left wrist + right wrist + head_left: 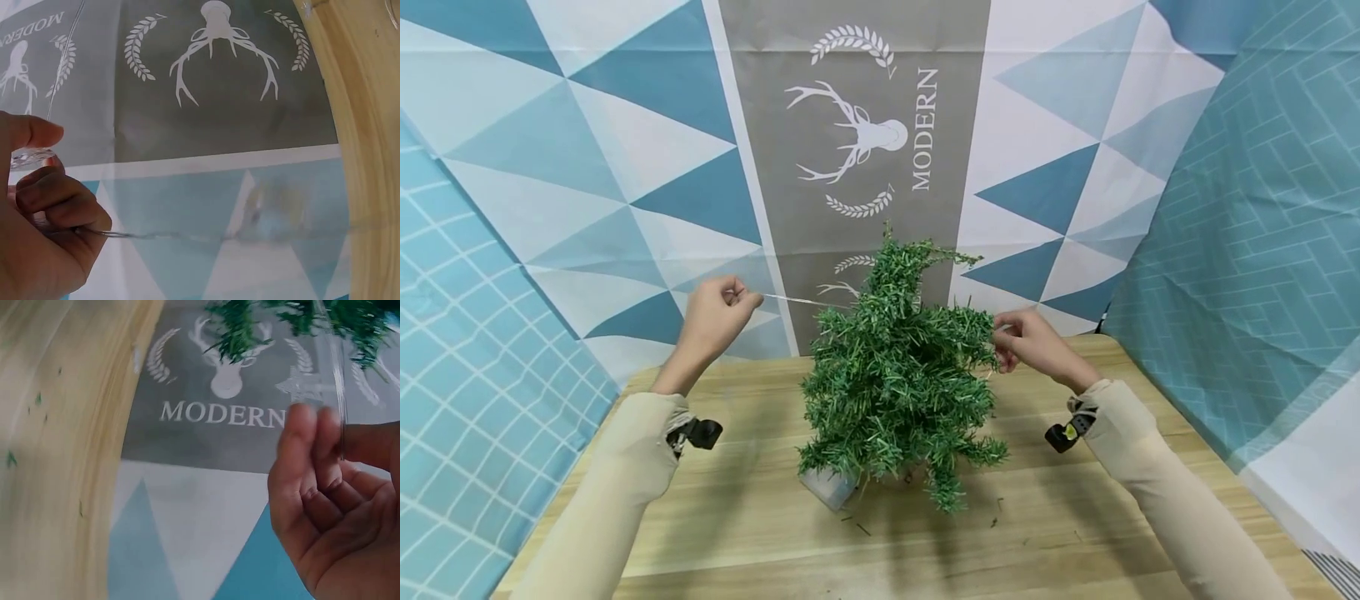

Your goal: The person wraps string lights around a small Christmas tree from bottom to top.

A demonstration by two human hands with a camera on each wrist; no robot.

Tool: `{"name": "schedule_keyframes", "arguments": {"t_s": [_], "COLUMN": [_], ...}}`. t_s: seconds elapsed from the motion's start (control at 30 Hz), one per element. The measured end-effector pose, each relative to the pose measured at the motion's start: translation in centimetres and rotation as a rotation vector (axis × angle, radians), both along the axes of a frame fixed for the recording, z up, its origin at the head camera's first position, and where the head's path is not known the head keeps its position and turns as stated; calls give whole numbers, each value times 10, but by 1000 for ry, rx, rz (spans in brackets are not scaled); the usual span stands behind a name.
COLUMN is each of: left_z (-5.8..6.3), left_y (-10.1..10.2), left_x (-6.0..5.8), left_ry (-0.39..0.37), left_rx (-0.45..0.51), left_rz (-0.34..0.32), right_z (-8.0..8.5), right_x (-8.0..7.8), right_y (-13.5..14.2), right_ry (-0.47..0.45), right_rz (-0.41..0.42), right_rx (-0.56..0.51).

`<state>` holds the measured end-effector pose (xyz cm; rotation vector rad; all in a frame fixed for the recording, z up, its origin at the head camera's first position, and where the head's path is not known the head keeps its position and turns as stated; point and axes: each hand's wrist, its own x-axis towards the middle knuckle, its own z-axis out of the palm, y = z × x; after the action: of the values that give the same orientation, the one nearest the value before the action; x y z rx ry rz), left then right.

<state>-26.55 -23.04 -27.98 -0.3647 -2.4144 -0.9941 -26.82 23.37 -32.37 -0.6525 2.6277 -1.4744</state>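
Observation:
A small artificial Christmas tree point(898, 375) with bushy green branches stands between my hands. My left hand point(711, 321), left of its upper part, pinches a thin clear wire of string lights point(790, 298) that runs behind the branches. In the left wrist view a clear plastic piece point(31, 157) sits between thumb and fingers, and more wire point(131, 235) trails out below them toward a blurred see-through piece point(272, 212). Close to the tree's right side, my right hand point(1033, 342) pinches clear strands point(339, 394) between thumb and fingers. A clear star point(300, 386) hangs beside those fingertips.
A pale box-like corner point(831, 487) shows under the tree's lower left branches. Fallen green bits point(863, 528) lie on the wooden table point(737, 533). Patterned cloth point(1037, 108) hangs close behind the table, with blue cloth walls point(482, 333) at both sides.

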Motion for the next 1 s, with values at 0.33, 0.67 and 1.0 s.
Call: {"name": "schedule_keyframes", "arguments": {"t_s": [0.33,0.67,1.0], "left_z": [-5,-30,-62], "left_y": [-37,-36,-40], "left_x": [17,31,34], "left_ry": [4,-218,-364], "left_rx": [-72,-115,90], "left_rz": [107,116,48], "right_z": [-2,-25,-25], "right_x": [28,26,33], "right_y": [-21,-43,-70], "right_ry": [24,33,237], "right_rz": [-34,-238,-302], "right_rx": [-126,-413,-458]}}
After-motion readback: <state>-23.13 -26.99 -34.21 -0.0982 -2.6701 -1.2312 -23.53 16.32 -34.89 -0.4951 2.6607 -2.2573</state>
